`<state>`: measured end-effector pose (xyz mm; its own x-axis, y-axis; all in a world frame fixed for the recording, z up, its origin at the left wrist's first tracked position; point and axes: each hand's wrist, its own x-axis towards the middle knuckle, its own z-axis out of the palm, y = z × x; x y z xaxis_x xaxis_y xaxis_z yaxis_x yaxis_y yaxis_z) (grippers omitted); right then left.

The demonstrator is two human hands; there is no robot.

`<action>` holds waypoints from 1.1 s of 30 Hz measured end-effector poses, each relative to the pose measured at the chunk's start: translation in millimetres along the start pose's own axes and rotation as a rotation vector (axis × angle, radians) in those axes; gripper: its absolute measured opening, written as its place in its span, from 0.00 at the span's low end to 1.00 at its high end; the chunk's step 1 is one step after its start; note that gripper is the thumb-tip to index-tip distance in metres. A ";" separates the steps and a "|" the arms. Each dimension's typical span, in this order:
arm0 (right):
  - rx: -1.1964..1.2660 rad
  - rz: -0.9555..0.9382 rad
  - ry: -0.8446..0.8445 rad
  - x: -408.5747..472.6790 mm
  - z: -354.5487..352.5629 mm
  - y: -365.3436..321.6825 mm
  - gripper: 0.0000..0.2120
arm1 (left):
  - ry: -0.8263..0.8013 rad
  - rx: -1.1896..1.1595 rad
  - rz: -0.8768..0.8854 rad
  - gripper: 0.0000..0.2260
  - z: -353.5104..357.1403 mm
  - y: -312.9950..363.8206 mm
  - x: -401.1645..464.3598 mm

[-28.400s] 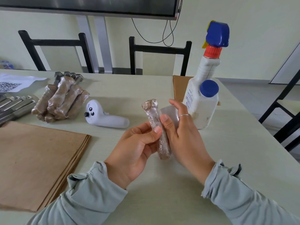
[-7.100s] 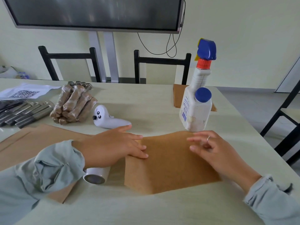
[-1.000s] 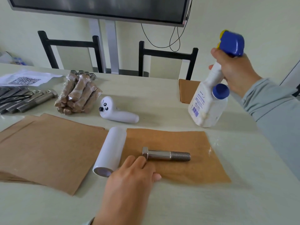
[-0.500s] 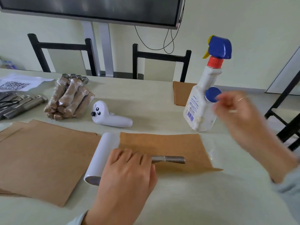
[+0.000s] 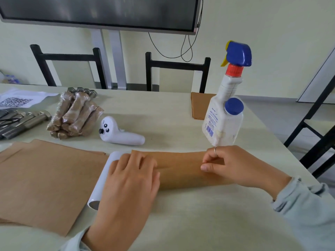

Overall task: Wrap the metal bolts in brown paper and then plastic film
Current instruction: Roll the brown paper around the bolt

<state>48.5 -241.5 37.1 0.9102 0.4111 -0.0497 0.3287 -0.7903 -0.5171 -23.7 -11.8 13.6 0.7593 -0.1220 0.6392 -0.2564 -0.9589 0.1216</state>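
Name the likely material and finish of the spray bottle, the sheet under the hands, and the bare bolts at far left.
Spray bottle: white, slightly glossy plastic, seemingly.
Sheet: matte brown paper, folding softly.
Bare bolts: shiny grey metal, probably steel.

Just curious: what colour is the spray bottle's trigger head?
Blue, above a red collar, on the spray bottle; head view.

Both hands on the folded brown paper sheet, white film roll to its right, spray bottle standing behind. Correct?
Not quite. The head view shows the white plastic film roll left of the folded brown paper sheet, not right. Left hand, right hand and white spray bottle are as stated.
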 end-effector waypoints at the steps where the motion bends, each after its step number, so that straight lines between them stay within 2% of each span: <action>1: -0.017 -0.002 0.018 1.6 2.6 0.6 0.07 | 0.019 0.016 0.017 0.04 -0.3 2.7 -2.3; 6: -0.101 -0.044 0.009 3.4 11.3 2.2 0.09 | 0.031 0.113 0.234 0.07 15.0 27.0 -19.9; 8: -0.109 -0.050 -0.003 4.5 12.1 3.2 0.08 | 0.016 0.177 0.227 0.12 21.7 28.7 -20.1; 12: -0.132 -0.078 -0.016 7.5 13.7 6.6 0.08 | 0.011 0.175 0.177 0.14 26.2 33.1 -18.7; 17: -0.146 -0.111 -0.030 8.7 16.8 12.2 0.07 | -0.129 0.143 0.043 0.20 20.2 38.9 -18.2; 20: -0.145 -0.070 -0.074 7.9 18.0 11.3 0.03 | -0.164 0.200 0.037 0.28 17.7 37.4 -20.2; 22: -0.131 -0.045 -0.104 6.9 18.7 10.8 0.16 | -0.153 0.229 0.046 0.30 17.0 36.3 -20.6; 23: -0.145 -0.032 -0.108 7.0 18.7 11.7 0.24 | -0.148 0.228 0.050 0.29 16.5 36.0 -20.0; 25: -0.190 -0.016 -0.114 6.8 18.3 10.4 0.32 | -0.148 0.212 0.059 0.24 15.5 35.9 -18.5; 27: -0.195 0.000 -0.121 6.2 19.6 9.1 0.33 | -0.142 0.206 0.062 0.21 16.5 35.5 -17.8; 30: -0.191 -0.003 -0.100 5.2 21.2 10.0 0.32 | -0.099 0.239 0.066 0.28 18.4 34.6 -19.7; 33: -0.169 -0.030 -0.051 6.1 19.9 12.1 0.33 | -0.083 0.227 0.087 0.25 18.1 33.8 -19.0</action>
<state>53.0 -239.6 13.5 0.8869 0.4547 -0.0820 0.3970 -0.8408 -0.3680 -36.0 -46.5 -8.2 0.7892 -0.2186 0.5739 -0.1894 -0.9756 -0.1111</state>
